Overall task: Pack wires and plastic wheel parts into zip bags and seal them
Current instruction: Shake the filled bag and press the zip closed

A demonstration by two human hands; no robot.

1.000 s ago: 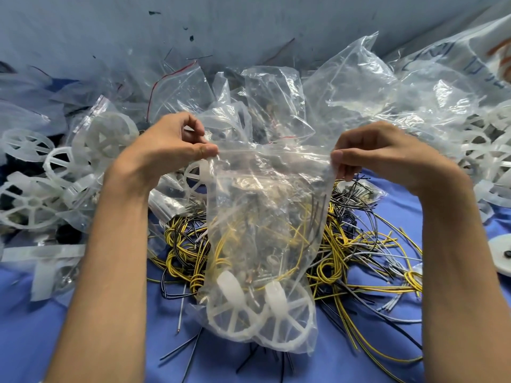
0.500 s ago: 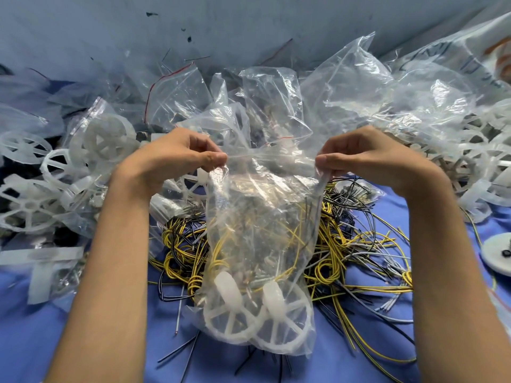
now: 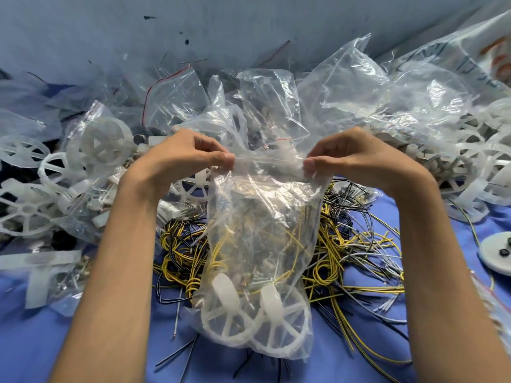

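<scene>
A clear zip bag (image 3: 260, 217) hangs upright in the middle of the view. My left hand (image 3: 188, 156) pinches its top strip at the left end, and my right hand (image 3: 348, 153) pinches the right end. The strip between them sags slightly. Two white plastic wheels (image 3: 254, 319) lie at the bag's bottom, with yellow wires (image 3: 235, 244) above them inside. The bag's bottom rests over a loose tangle of yellow, black and grey wires (image 3: 345, 244) on the blue cloth (image 3: 41, 341).
Loose white wheel parts (image 3: 27, 211) and filled bags lie heaped at the left. Crumpled clear bags (image 3: 359, 100) pile up behind, against a grey wall. More wheel parts (image 3: 475, 161) lie at the right, and a white disc (image 3: 497, 252) sits at the right edge.
Both hands have drawn closer together along the bag's top strip, so the opening is narrower and bunched. The bag hangs in the same place.
</scene>
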